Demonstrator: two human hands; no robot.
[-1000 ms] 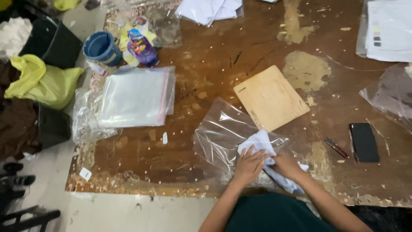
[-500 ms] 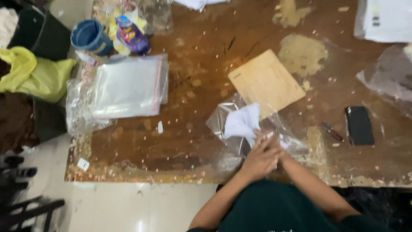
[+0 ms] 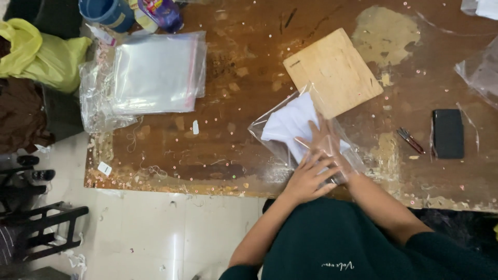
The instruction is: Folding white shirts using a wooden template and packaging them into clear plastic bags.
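Worn brown wooden table (image 3: 249, 161), pale tiled floor (image 3: 171, 233), black chair frame (image 3: 46, 228) at left

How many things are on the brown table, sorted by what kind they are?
Wooden boards: 1
Black phones: 1
Pens: 2
Stacks of clear bags: 1
Clear bags with white cloth inside, under both hands (left hand, right hand): 1
Blue cups: 1
Colourful packets: 1
Total: 8
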